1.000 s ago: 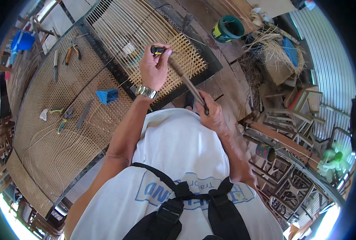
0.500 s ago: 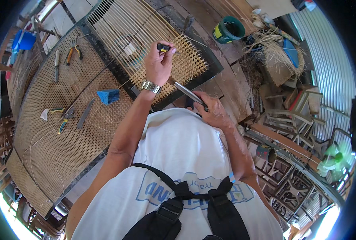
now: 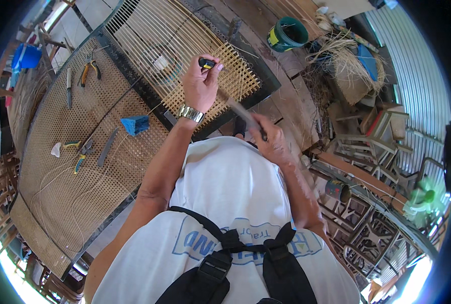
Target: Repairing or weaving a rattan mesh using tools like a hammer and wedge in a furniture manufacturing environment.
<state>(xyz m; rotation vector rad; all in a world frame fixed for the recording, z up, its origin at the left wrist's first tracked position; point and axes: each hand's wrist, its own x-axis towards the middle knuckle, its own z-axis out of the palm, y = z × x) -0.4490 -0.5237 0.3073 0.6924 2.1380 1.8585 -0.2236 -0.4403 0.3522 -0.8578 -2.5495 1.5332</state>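
Note:
My left hand (image 3: 201,87), wearing a metal wristwatch, is closed around the black-and-yellow handle of a screwdriver (image 3: 206,64). It is above the woven corner of a rattan panel (image 3: 241,77); the screwdriver's tip is hard to make out. Closed on the dark end of a metal-shafted hammer (image 3: 244,111) is my right hand (image 3: 271,142), just in front of my shirt. Motion smears the hammer, and its far end reaches toward the panel's near edge, below my left hand. Loose cane strands run out from the panel into the open frame.
Left lies a cane-mesh panel (image 3: 103,172) holding pliers (image 3: 89,71), a knife (image 3: 69,87), a blue block (image 3: 135,125), more pliers (image 3: 81,157) and a flat blade (image 3: 107,147). A green bucket (image 3: 287,34), cane scraps (image 3: 337,53) and wooden frames (image 3: 372,131) stand right.
The hammer has swung slightly and is now blurred, its shaft shifted a little to the right. My right hand has moved slightly; my left hand holds nearly the same place.

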